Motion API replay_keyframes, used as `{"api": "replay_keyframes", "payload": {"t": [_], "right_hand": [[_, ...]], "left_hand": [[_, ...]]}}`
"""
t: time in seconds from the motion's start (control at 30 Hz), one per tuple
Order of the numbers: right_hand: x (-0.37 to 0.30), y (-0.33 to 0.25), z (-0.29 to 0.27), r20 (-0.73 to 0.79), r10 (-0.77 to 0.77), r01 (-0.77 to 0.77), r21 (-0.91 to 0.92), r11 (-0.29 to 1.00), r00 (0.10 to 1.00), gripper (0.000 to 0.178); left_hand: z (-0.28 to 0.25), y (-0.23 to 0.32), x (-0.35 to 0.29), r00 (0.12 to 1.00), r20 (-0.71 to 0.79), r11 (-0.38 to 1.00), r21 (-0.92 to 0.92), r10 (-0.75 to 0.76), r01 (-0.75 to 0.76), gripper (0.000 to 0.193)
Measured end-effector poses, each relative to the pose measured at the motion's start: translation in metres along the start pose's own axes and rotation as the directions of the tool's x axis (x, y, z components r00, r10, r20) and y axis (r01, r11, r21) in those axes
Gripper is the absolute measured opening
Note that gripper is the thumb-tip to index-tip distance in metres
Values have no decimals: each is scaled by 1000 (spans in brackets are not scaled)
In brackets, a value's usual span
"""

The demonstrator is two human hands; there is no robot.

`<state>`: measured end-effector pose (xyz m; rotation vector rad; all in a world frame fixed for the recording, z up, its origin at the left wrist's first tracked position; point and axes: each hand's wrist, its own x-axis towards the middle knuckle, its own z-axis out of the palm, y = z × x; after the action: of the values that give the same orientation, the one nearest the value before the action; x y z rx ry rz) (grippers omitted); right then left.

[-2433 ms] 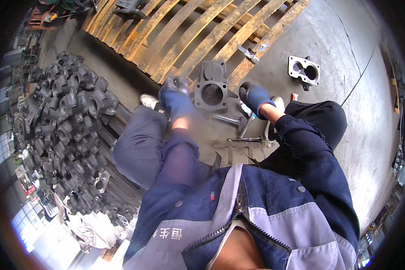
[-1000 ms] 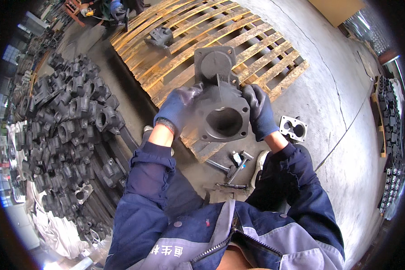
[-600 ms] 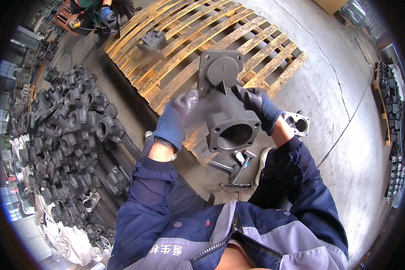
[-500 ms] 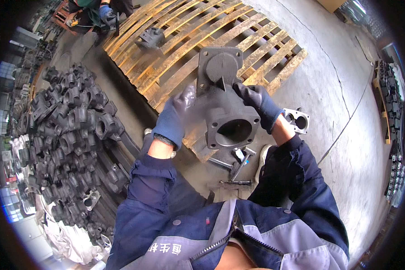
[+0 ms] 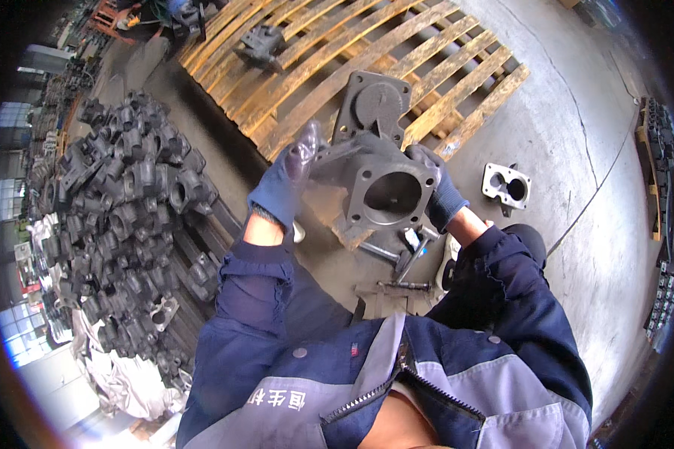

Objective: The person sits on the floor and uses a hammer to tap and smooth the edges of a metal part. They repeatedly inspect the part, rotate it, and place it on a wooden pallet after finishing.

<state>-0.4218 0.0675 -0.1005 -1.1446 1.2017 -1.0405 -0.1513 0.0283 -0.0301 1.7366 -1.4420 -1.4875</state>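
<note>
A dark grey cast-metal pipe housing (image 5: pixel 359 161) is raised in front of me, above the pallet's near corner. Its square flange with a round open bore is turned up toward me, and a flat plate with corner holes is at its far end. My right hand (image 5: pixel 436 183), in a blue glove with a dark coated palm, wraps round the housing's right side; some fingers are hidden behind it. On the left, my left hand (image 5: pixel 288 176), gloved alike, grips the blurred side part of the housing, thumb pointing up.
A wooden pallet (image 5: pixel 329 63) lies ahead, carrying another casting (image 5: pixel 260 46). A large heap of castings (image 5: pixel 127 202) fills the left. A hammer (image 5: pixel 408 258) and other tools lie below the housing. One flanged casting (image 5: pixel 506 185) sits on the floor at right. A co-worker's gloved hand (image 5: pixel 178 6) shows far left.
The housing has tilted and turned, so its bore faces me more and sits slightly higher and to the right. Both hands have shifted with it. The whole view has moved a little.
</note>
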Motion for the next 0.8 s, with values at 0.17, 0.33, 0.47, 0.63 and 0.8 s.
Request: {"api": "replay_keyframes", "payload": {"t": [0.17,0.33,0.47,0.63,0.8], "right_hand": [[-23,39,7,40,24,-35,294,955,999,37],[-32,11,7,40,138,-143,186,972,990,18],[-38,21,2,7,175,-172,226,959,984,18],[-38,51,-5,0,216,-214,135,967,976,24],[-43,28,-6,14,402,-402,107,910,915,31]], "left_hand": [[-1,-16,13,988,126,995,57,-95,88,77],[21,-17,1,999,10,999,6,-45,45,66],[32,-27,6,997,30,990,125,-75,71,69],[38,-32,11,978,102,974,155,-183,166,74],[46,-24,1,995,74,998,29,-61,59,60]]}}
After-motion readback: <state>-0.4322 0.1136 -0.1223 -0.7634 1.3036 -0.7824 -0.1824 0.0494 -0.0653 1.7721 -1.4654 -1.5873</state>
